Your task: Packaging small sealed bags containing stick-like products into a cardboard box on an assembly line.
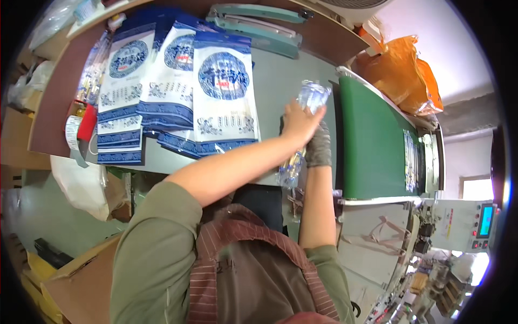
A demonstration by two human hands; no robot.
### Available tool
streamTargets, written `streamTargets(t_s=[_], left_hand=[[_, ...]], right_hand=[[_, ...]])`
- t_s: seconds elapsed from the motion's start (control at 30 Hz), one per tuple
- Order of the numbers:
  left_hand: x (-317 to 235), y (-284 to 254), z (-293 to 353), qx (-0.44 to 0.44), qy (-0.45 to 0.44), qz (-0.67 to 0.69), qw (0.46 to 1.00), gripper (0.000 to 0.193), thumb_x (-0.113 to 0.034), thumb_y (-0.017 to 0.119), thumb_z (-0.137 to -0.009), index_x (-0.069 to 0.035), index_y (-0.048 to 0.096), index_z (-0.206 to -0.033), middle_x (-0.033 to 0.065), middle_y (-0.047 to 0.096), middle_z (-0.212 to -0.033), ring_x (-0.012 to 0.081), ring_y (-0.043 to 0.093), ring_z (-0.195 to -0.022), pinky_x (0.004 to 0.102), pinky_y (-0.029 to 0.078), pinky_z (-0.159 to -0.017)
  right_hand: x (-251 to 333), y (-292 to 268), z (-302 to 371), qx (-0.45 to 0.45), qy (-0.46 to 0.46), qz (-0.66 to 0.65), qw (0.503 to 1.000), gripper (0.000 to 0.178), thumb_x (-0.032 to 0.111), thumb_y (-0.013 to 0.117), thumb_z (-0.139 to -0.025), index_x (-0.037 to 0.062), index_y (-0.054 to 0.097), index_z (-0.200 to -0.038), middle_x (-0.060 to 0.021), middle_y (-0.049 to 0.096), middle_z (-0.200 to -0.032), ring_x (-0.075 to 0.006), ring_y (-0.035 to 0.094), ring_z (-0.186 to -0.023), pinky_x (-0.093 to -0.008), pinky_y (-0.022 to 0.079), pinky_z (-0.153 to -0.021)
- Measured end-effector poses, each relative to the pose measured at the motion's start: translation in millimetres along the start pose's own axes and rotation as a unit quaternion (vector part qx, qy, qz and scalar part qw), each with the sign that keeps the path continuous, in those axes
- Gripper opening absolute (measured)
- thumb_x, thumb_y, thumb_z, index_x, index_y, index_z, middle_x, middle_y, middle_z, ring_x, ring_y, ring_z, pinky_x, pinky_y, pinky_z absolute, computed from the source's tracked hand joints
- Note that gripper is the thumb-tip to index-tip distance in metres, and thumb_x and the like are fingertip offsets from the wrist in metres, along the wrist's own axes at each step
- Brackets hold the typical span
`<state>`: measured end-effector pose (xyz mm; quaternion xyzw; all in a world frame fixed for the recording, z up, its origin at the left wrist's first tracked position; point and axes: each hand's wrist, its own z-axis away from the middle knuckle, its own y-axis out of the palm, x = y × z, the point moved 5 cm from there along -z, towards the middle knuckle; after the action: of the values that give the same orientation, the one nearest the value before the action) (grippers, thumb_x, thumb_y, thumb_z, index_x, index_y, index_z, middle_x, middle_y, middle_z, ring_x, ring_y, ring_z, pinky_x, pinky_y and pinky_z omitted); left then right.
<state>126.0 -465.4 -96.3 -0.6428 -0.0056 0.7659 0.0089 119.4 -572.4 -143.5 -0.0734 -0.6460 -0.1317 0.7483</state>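
Observation:
A bundle of slim sticks in clear plastic wrappers (314, 96) stands tilted between my two hands, its lower end showing gold and blue bits below them. My bare left hand (302, 125) reaches across and is closed around the bundle's upper part. Right behind it, my right hand (319, 147) in a grey glove is closed against the same bundle; its fingers are partly hidden. To the left lie piles of flat white and blue printed pouches (224, 97), overlapping on the grey table (272, 67).
A green conveyor belt (372, 135) runs at the right, with similar wrapped sticks (411, 159) at its far side. Teal metal sealers (259, 27) lie at the back. A red object (87, 123) sits at the left edge. An orange bag (402, 70) stands beyond the belt.

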Motion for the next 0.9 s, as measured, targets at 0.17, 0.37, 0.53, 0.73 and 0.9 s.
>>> streamTargets(t_s=[0.17, 0.37, 0.53, 0.73, 0.9], left_hand=[[-93, -40, 44, 0.102, 0.371, 0.022, 0.923, 0.120, -0.066, 0.067, -0.072, 0.009, 0.007, -0.144, 0.0308, 0.017, -0.146, 0.0445, 0.018, -0.137, 0.0467, 0.020, -0.112], [-57, -52, 37, 0.212, 0.315, -0.041, 0.924, 0.115, -0.043, 0.082, -0.065, 0.005, 0.014, -0.144, 0.0291, 0.036, -0.136, 0.0387, 0.037, -0.129, 0.0410, 0.030, -0.108], [-45, -55, 87, 0.345, 0.188, 0.035, 0.919, 0.040, -0.017, 0.070, -0.070, 0.001, 0.053, -0.102, 0.0133, 0.064, -0.090, 0.0231, 0.063, -0.084, 0.0354, 0.049, -0.072], [22, -87, 188, 0.507, -0.136, 0.209, 0.825, 0.040, -0.024, 0.071, -0.081, 0.002, 0.059, -0.108, 0.0125, 0.065, -0.093, 0.0198, 0.064, -0.084, 0.0323, 0.051, -0.078], [-4, -246, 181, 0.112, 0.183, -0.264, 0.941, 0.033, -0.024, 0.060, -0.087, -0.004, 0.058, -0.114, 0.0159, 0.063, -0.110, 0.0307, 0.062, -0.100, 0.0364, 0.049, -0.086]], right_hand=[[136, 41, 73, 0.121, -0.175, -0.030, 0.977, 0.062, 0.016, 0.062, -0.089, 0.0039, 0.031, -0.141, -0.0124, 0.045, -0.135, -0.0266, 0.047, -0.121, -0.0378, 0.042, -0.101], [157, 32, 84, 0.217, -0.226, -0.055, 0.948, 0.112, 0.040, 0.089, -0.058, 0.0035, 0.028, -0.144, -0.0150, 0.052, -0.124, -0.0245, 0.052, -0.115, -0.0354, 0.048, -0.093], [151, 46, 135, 0.122, -0.233, 0.019, 0.965, 0.100, 0.024, 0.085, -0.064, 0.0045, 0.028, -0.144, -0.0133, 0.061, -0.112, -0.0205, 0.061, -0.098, -0.0317, 0.050, -0.083], [116, 67, 146, 0.317, -0.195, 0.112, 0.921, 0.050, 0.030, 0.077, -0.073, -0.0022, 0.061, -0.107, -0.0124, 0.065, -0.104, -0.0212, 0.062, -0.084, -0.0359, 0.049, -0.081], [54, 82, 160, 0.313, 0.075, -0.041, 0.946, 0.026, 0.026, 0.068, -0.083, -0.0003, 0.064, -0.081, -0.0121, 0.066, -0.075, -0.0200, 0.064, -0.066, -0.0304, 0.053, -0.064]])
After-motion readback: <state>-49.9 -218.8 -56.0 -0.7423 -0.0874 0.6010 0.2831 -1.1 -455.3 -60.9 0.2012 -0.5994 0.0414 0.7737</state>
